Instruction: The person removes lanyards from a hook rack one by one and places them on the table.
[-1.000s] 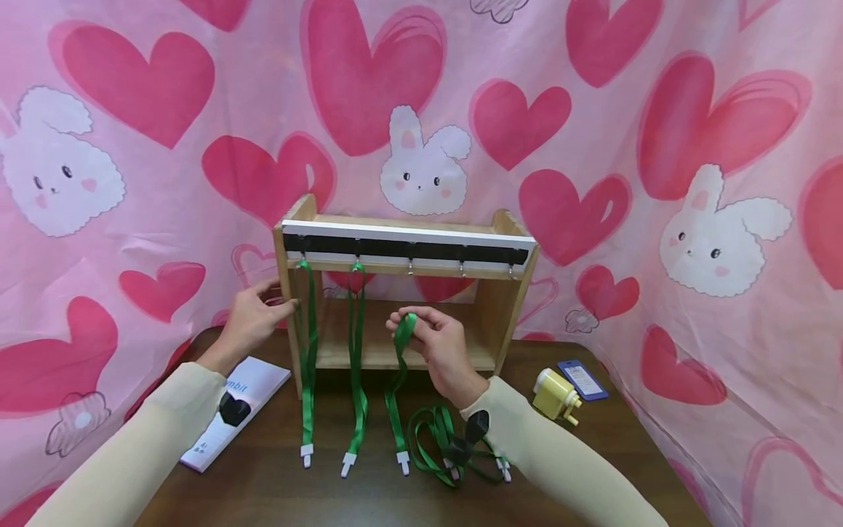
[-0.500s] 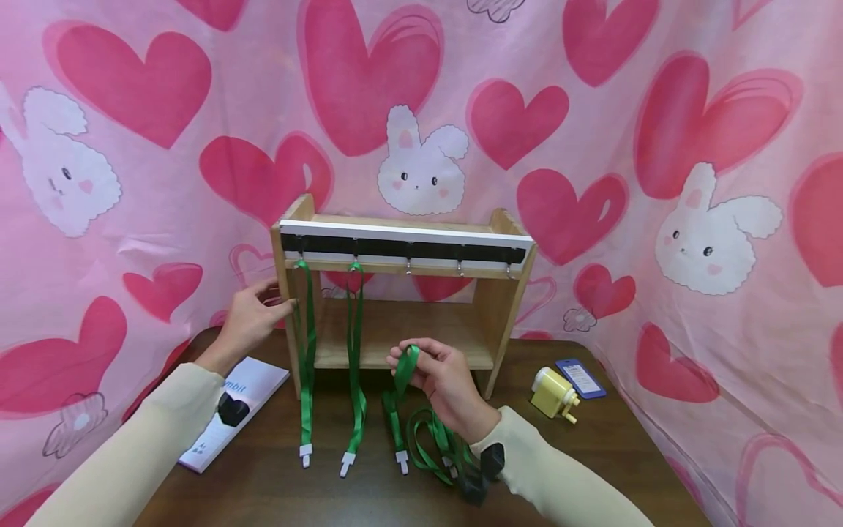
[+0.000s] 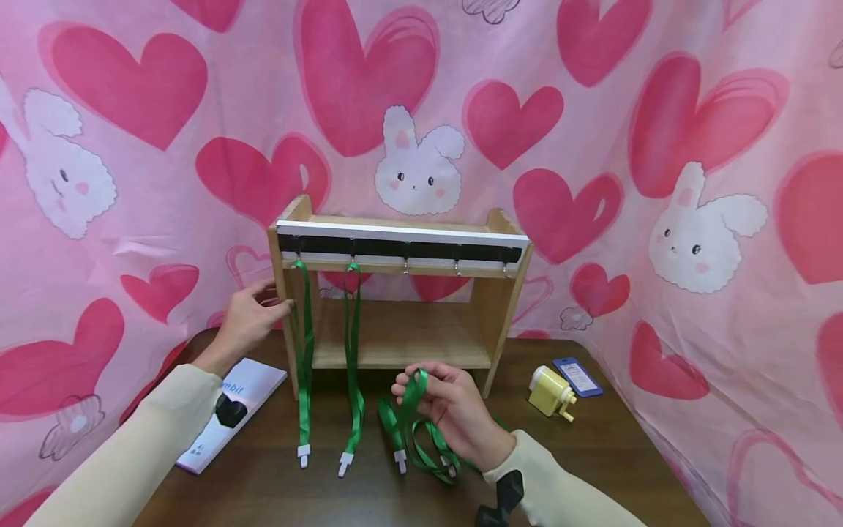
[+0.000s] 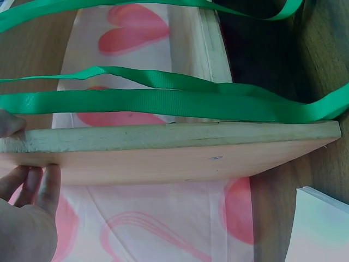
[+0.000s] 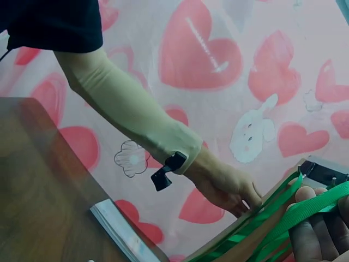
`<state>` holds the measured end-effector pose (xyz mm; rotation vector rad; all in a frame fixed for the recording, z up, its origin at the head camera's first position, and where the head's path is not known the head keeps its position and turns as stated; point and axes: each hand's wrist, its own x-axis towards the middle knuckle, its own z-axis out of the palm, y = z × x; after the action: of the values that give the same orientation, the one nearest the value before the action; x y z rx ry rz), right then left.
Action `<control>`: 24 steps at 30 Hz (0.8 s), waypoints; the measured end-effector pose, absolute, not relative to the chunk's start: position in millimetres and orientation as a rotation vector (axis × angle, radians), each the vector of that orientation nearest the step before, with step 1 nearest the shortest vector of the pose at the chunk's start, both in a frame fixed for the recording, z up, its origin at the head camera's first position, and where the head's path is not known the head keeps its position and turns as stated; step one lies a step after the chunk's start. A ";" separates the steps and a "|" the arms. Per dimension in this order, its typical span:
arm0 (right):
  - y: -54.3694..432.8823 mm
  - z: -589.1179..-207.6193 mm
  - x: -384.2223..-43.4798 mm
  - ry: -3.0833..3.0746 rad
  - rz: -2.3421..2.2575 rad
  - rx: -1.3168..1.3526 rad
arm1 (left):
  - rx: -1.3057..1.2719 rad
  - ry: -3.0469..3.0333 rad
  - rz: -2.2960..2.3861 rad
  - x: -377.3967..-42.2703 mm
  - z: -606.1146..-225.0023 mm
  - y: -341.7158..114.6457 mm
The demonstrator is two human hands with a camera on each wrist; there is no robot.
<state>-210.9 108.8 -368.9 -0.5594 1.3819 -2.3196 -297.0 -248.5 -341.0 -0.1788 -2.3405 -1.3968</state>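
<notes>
My left hand [image 3: 246, 322] grips the left side panel of a small wooden shelf [image 3: 402, 329], thumb at the front edge and fingers on the outer face [image 4: 136, 166]. In front of the shelf's lower right part, my right hand [image 3: 464, 413] pinches the looped top of a green lanyard [image 3: 413, 395]. That lanyard's white clip [image 3: 400, 461] lies on the table. Two green lanyards, one at the far left [image 3: 304, 366] and one beside it [image 3: 354, 351], hang from hooks on the shelf's front bar. More green lanyard loops [image 3: 428, 457] lie partly hidden below my right hand.
Three hooks [image 3: 457, 269] to the right on the bar [image 3: 375, 245] carry nothing. A white booklet [image 3: 253, 384] lies left of the shelf. To the right are a yellow cranked device [image 3: 550, 391] and a blue badge holder [image 3: 578, 377]. Heart-patterned cloth [image 3: 514, 124] surrounds the table.
My right hand has come down from in front of the shelf, lowering the lanyard's loop, and its strap has slackened and folded. My left hand has stayed on the panel.
</notes>
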 end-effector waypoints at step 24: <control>90.0 -431.9 -257.1 1.426 -2.229 -0.308 | -0.167 -2.374 -1.374 -294.4 -338.5 -249.6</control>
<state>-257.1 90.0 -431.9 -0.3075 1.4259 -2.2285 -294.4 -249.6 -338.5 -0.1666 -2.3738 -1.3738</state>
